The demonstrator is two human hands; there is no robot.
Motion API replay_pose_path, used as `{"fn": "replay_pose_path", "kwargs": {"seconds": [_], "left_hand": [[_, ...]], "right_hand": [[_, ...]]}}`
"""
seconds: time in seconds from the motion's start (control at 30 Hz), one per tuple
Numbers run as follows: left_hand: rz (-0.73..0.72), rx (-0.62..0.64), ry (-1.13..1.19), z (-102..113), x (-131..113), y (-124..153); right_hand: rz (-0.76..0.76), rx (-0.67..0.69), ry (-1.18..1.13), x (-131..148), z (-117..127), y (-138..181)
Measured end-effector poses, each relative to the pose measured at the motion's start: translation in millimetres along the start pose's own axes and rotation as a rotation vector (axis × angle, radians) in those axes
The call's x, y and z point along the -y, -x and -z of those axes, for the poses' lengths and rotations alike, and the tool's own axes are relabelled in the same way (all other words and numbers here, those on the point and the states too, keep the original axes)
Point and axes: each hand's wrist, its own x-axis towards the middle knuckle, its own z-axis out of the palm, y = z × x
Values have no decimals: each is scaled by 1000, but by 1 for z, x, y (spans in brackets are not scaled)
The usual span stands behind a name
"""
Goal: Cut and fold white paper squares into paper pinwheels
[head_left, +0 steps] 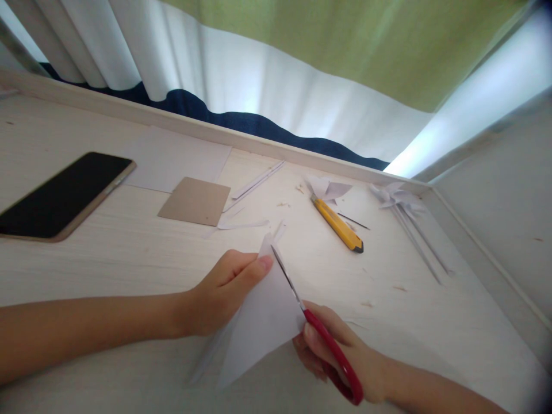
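Observation:
Between thumb and fingers, my left hand pinches a folded sheet of white paper near its upper tip. My right hand grips a pair of red-handled scissors. Their blades lie along the paper's right edge, pointing up toward my left thumb. A narrow bit of paper shows beyond the blade near the tip. The lower part of the sheet hangs down over the table, toward me. My right fingers are partly hidden behind the scissor handle.
A phone lies at left, near a white sheet and a brown card square. Paper strips lie mid-table. A yellow box cutter and paper pinwheels on sticks lie right. A raised ledge and curtain border the back.

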Motion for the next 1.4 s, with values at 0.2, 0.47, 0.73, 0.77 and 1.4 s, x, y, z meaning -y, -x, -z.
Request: {"fn": "replay_pose_path", "kwargs": {"seconds": [0.2,0.47,0.73,0.77,1.4], "left_hand": [[-37,-2,-38,1,3,-1],[-75,40,-97,0,3,-3],[-104,42,-56,-3,5,-1],[-115,43,-56,-3,6,-1],[-120,47,-118,-3,3,0]], "right_hand": [[-7,63,-56,-4,5,-1],[10,89,-8,-3,5,-2],[9,59,43,-4,1,-1],[4,57,48,-4,1,0],[22,68,100,-5,0,2]]}}
